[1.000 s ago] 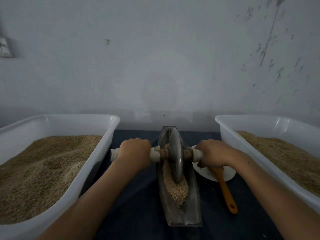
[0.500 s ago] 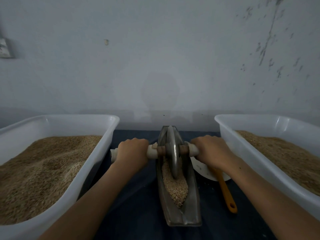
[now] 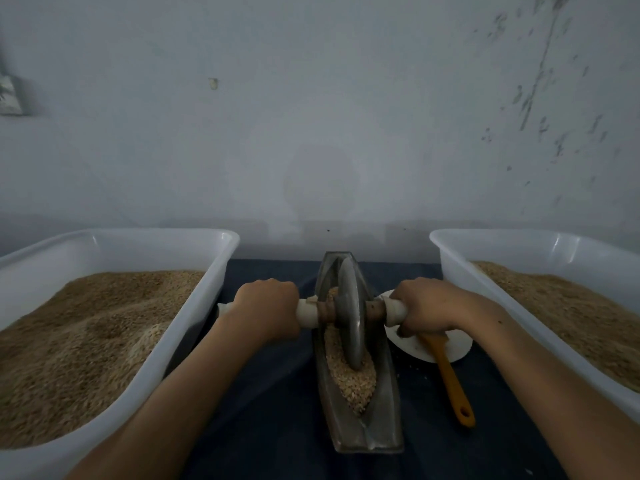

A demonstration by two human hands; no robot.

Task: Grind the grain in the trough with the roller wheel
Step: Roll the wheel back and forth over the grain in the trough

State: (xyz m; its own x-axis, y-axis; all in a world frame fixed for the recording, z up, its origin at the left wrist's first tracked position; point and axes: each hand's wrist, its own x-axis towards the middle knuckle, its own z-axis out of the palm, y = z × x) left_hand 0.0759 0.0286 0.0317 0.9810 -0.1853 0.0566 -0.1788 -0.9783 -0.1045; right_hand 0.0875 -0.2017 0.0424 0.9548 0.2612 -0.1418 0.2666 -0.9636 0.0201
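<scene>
Head view: fingers of the left hand [image 3: 266,308] curl round the pale left end of the axle [image 3: 306,312], knuckles up; fingers of the right hand [image 3: 427,308] wrap the right end the same way; between the two fists the wheel [image 3: 350,313] stands upright on its edge in the trough [image 3: 384,403], its lower rim sunk into the grain [image 3: 356,382]; grain lies heaped along the channel, mostly on the near side of the wheel, with a little at its far left; the trough runs near to far on a dark cloth [image 3: 277,393]; just right of it a white plate [image 3: 457,348] carries an orange-handled brush [image 3: 452,382], handle pointing near; white tubs of grain flank the scene, left tub [image 3: 194,323] and right tub [image 3: 457,271]; a pale scuffed wall [image 3: 311,116] stands behind.
</scene>
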